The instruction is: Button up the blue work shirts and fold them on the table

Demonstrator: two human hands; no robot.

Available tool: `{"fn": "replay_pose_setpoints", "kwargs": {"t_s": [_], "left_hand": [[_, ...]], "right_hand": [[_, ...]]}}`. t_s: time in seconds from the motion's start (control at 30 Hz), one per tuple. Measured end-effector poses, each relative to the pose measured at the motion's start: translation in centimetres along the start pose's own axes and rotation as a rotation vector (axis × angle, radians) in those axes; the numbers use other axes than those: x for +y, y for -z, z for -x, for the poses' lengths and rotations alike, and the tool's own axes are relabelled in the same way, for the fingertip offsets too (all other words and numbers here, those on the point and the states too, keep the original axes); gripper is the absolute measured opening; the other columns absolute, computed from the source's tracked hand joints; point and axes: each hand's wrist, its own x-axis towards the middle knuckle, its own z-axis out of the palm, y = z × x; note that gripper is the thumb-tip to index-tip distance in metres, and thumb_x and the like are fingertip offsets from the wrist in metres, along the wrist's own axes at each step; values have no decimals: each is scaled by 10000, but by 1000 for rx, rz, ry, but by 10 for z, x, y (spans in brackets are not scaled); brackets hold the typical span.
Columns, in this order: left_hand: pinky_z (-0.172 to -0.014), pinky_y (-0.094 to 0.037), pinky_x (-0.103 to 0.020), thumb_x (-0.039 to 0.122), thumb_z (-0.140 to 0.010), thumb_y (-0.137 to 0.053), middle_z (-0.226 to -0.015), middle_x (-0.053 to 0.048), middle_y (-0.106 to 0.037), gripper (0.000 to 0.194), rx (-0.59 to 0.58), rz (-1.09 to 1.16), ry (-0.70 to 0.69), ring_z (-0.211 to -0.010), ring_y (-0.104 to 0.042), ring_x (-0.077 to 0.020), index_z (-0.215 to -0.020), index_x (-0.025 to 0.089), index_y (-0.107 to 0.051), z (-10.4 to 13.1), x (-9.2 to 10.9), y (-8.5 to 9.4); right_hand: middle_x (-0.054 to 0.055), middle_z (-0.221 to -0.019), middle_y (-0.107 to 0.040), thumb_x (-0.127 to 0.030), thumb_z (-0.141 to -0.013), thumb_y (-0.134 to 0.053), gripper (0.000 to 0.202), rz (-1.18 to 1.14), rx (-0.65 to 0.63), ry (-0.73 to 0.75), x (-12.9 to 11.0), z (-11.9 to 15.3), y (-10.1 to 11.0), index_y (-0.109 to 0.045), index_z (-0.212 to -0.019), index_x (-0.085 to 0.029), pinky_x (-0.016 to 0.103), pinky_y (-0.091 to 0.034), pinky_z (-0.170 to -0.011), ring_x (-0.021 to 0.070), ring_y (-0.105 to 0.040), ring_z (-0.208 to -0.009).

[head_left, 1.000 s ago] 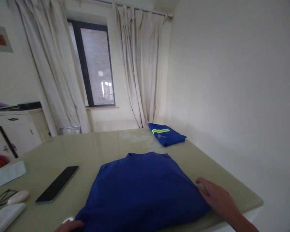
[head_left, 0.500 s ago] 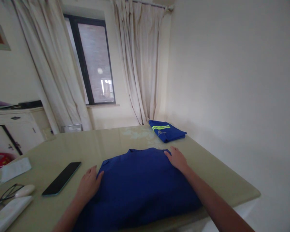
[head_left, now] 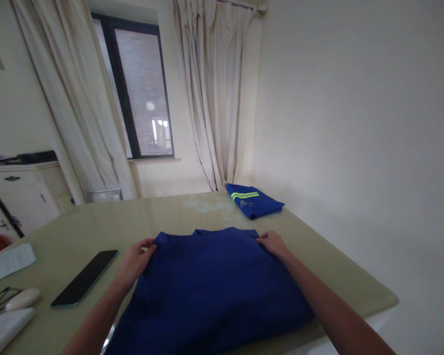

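A dark blue work jacket point(head_left: 214, 281) lies spread over the near part of the table, its collar end toward the far side. My left hand point(head_left: 136, 261) pinches the cloth at its far left corner, where the edge is slightly raised. At the far right corner, my right hand point(head_left: 274, 242) has thumb and fingers closed on the edge. The near end of the jacket runs out of view at the bottom. Beyond it, near the table's far right edge, rests a folded blue garment point(head_left: 257, 204) with two yellow-green stripes.
On the pale green table point(head_left: 340, 266), a black phone point(head_left: 85, 278) lies left of my left arm. Farther left are glasses point(head_left: 0, 298), a white mouse point(head_left: 23, 299), a white box-like object point(head_left: 7, 330) and a pale sheet point(head_left: 9, 264). A wall point(head_left: 355, 148) borders the right side.
My left hand has moved up along the jacket's left edge and closed on the corner, lifting it a little. My right hand has gone from lying on the cloth to pinching its edge.
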Motion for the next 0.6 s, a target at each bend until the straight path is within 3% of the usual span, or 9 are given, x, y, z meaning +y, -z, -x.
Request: {"fn": "replay_pose_setpoints", "kwargs": {"t_s": [0.1,0.17,0.27,0.37,0.43,0.53,0.6], "left_hand": [[-550,-486,-267,598,-769,-535,-783,-21,-708,539,167,-56,-73,-619,-653,-191,-1056,184,-727,9,28,10],[-540,-457,-256,601,-797,-527,-669,9,-664,504,244,-132,-94,-600,-645,-190,-1043,214,-737,15,41,15],[-538,-475,-260,579,-829,-527,-613,15,-676,471,221,-92,-53,-586,-671,-202,-1071,221,-715,11,48,16],[-678,-578,-297,517,-851,-518,-784,-58,-778,454,122,87,-13,-757,-755,-233,-1113,179,-670,-2,46,4],[-828,-597,-359,475,-870,-511,-934,-122,-803,503,71,56,-14,-909,-769,-267,-1223,136,-625,-2,42,-8],[-996,-552,-451,461,-935,-473,-1191,-160,-762,629,27,-179,-161,-1102,-729,-300,-1463,119,-471,30,31,-27],[-1091,-501,-427,465,-989,-441,-1430,-90,-639,560,-42,-322,-427,-1292,-625,-263,-1503,245,-467,68,13,-36]], "right_hand": [[83,-803,-764,-272,-790,-706,115,-6,16,-2,-6,4,3,-745,-745,-173,276,-470,-726,239,-718,-859],[91,-824,-766,-284,-821,-674,148,-24,67,-2,-8,8,12,-749,-762,-170,275,-461,-717,239,-716,-861],[112,-920,-775,-321,-883,-613,210,-60,163,-11,-8,10,28,-757,-868,-169,281,-469,-742,244,-717,-907],[115,-854,-776,-305,-918,-576,231,-93,190,-34,-8,12,39,-746,-948,-151,291,-493,-749,235,-732,-835],[102,-819,-777,-268,-922,-573,234,-111,171,-42,-9,20,41,-732,-1035,-139,305,-517,-753,226,-739,-770],[116,-1065,-777,-270,-924,-593,352,-136,142,73,-12,55,40,-662,-1247,-150,332,-541,-873,231,-748,-924],[130,-1305,-695,-353,-963,-571,440,-121,120,304,-9,92,34,-598,-1364,-174,365,-510,-1014,245,-691,-1144]]}}
